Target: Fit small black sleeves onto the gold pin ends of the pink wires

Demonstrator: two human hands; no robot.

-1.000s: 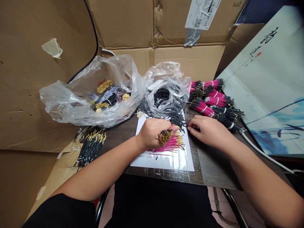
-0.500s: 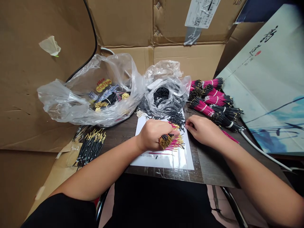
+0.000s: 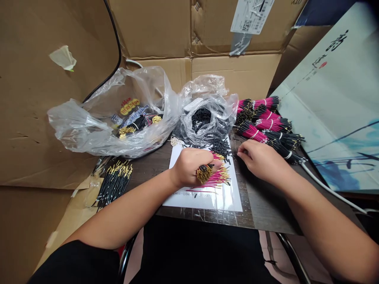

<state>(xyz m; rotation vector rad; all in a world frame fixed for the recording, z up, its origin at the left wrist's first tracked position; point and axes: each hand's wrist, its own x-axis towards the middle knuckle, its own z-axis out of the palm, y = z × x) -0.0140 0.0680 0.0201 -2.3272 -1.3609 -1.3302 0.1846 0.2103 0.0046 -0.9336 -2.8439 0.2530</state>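
Observation:
My left hand is wrapped round a bundle of thin wires, whose gold terminal ends and a few black tips point toward me. Under and beside that fist, loose pink wires with gold ends lie on a white printed sheet. To the right, my right hand hovers low over the table with thumb and fingertips pinched together. Whether anything small is between them cannot be made out. Short black sleeves are scattered just left of its fingertips, at the sheet's top edge.
Behind the sheet stands a clear plastic bag of black sleeves. A larger bag with wire bundles is at left, near black wires. Tied pink and black bundles lie at right. Cardboard walls enclose the back and left.
My right hand has moved a little to the right, away from the scattered black sleeves. My left hand stays in place, still gripping the wire bundle.

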